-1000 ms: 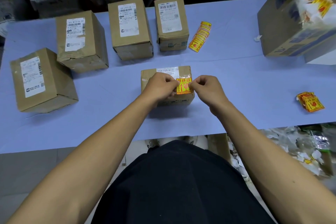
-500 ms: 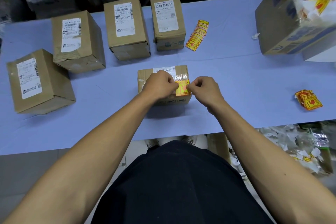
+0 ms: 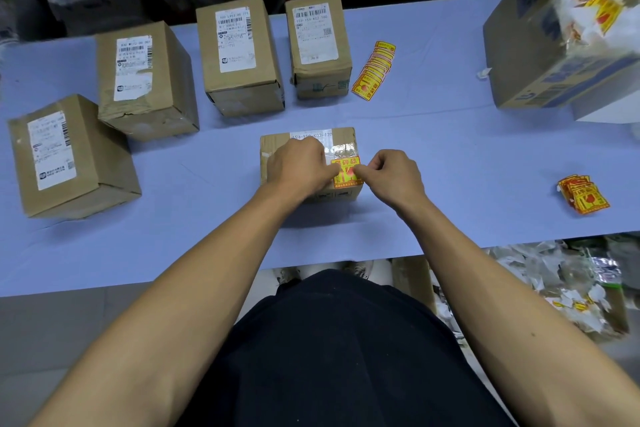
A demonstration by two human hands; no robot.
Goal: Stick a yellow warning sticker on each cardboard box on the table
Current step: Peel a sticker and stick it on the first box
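Note:
A small cardboard box [image 3: 343, 139] lies in the middle of the blue table [image 3: 450, 156]. A yellow and red warning sticker [image 3: 343, 163] lies on its top right part. My left hand [image 3: 301, 168] rests on the box with curled fingers and its fingertips meet the sticker's left edge. My right hand [image 3: 391, 173], fingers curled, has its fingertips on the sticker's right side. Whether the fingers pinch or press the sticker is hidden. Several more boxes with white labels stand behind and to the left: [image 3: 69, 156], [image 3: 145, 80], [image 3: 239, 55], [image 3: 318, 45].
A fanned strip of yellow stickers [image 3: 374, 71] lies right of the back boxes. A small pile of stickers [image 3: 583, 194] lies at the right. A large carton [image 3: 540, 45] holding backing paper scraps stands at the far right. Paper waste [image 3: 568, 288] lies on the floor.
Both hands stay on the middle box. The fingertips have drawn closer together over the sticker, which now lies flatter on the box top.

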